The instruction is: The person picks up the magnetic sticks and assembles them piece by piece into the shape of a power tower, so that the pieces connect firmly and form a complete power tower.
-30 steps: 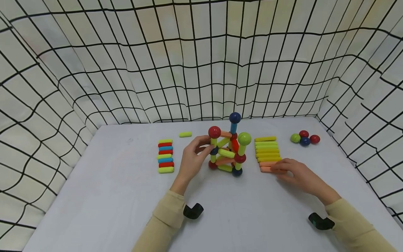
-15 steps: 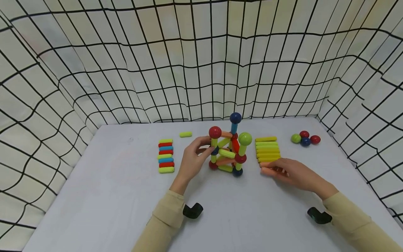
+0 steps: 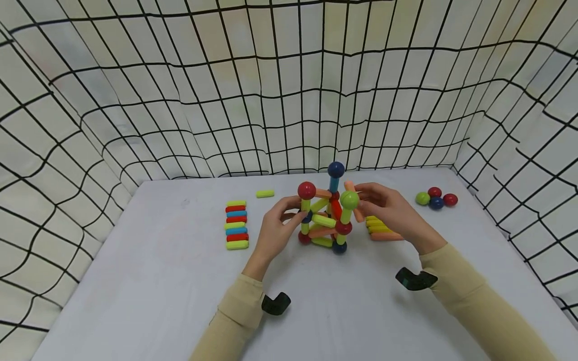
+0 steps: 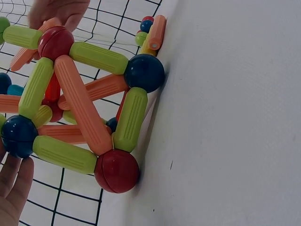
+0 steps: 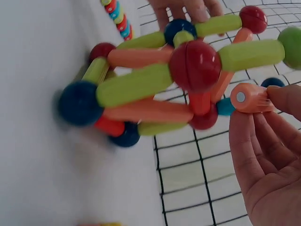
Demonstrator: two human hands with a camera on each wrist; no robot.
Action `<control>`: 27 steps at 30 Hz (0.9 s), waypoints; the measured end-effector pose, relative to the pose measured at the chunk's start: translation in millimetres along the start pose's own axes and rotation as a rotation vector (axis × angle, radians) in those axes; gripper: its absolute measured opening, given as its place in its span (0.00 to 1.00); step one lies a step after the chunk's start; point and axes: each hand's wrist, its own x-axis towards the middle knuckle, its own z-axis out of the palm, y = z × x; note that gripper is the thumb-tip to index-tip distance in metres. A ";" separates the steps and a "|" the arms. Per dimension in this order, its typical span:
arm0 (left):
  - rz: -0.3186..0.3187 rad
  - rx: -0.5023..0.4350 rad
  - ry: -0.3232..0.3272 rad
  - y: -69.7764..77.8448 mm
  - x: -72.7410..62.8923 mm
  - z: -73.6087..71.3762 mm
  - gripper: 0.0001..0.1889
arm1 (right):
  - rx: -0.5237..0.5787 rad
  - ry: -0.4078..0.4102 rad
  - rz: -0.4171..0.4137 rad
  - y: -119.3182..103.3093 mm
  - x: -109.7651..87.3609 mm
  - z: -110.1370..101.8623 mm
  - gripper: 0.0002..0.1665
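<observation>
A magnetic stick-and-ball frame [image 3: 323, 220] stands upright on the white table, built from yellow-green, orange, red and blue rods with red, blue and green balls. At its left side my left hand [image 3: 277, 228] pinches a dark blue ball [image 4: 19, 136] of the frame between thumb and fingers. My right hand [image 3: 392, 206] is raised at the frame's right side, pinching a loose orange magnetic rod [image 5: 252, 98], whose round metal end shows in the right wrist view. That rod is held tilted, just behind and right of the green ball [image 3: 349, 200]; head-view overlap hides whether they touch.
A row of yellow-green, red and blue rods [image 3: 237, 225] lies left of the frame, with a single yellow-green rod [image 3: 265, 193] behind it. To the right are yellow and orange rods [image 3: 387, 236] and several loose balls [image 3: 436, 202]. Black-grid netting [image 3: 289, 100] surrounds the table.
My right hand has taken an orange rod from the right-hand row and carried it up and left to the frame. The left hand stays on the blue ball.
</observation>
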 end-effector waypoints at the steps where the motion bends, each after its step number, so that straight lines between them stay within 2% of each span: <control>1: 0.001 -0.001 0.001 -0.1 -0.2 -0.1 0.16 | 0.022 -0.004 -0.010 -2.8 2.7 2.5 0.28; 7: 0.005 -0.011 0.003 -1.3 -1.3 -0.2 0.16 | 0.072 -0.008 -0.014 -11.3 15.7 13.0 0.25; 15: 0.006 0.003 0.002 -2.7 -0.9 0.6 0.16 | 0.106 -0.010 0.019 -7.6 21.3 19.3 0.26; 22: 0.006 0.001 0.003 -35.6 2.6 5.4 0.18 | 0.130 -0.026 0.028 -4.7 21.6 21.6 0.27; 27: -0.024 -0.017 -0.020 -40.6 2.8 5.3 0.18 | 0.077 -0.095 0.025 -5.2 14.7 14.1 0.28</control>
